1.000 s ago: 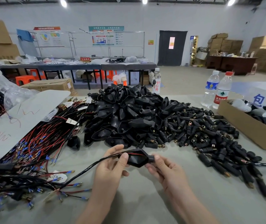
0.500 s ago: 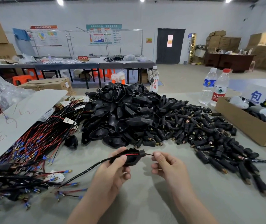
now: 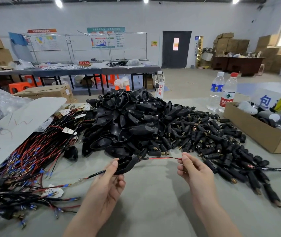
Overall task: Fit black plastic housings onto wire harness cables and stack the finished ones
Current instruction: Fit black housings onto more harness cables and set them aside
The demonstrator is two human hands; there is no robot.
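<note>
left fingers (image 3: pixel 113 167) clamp housing (image 3: pixel 127 164) | right fingers (image 3: pixel 185 157) pinch wire (image 3: pixel 162 158) | wire end hidden in pinch | run inside housing unseen

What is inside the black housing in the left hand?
Red and black wires leave the housing's narrow end, pinched by the right hand; a black cable exits its other end, lower left. How they run inside is hidden by the shell.

Bright overhead lamps, soft shadows — edges warped
</note>
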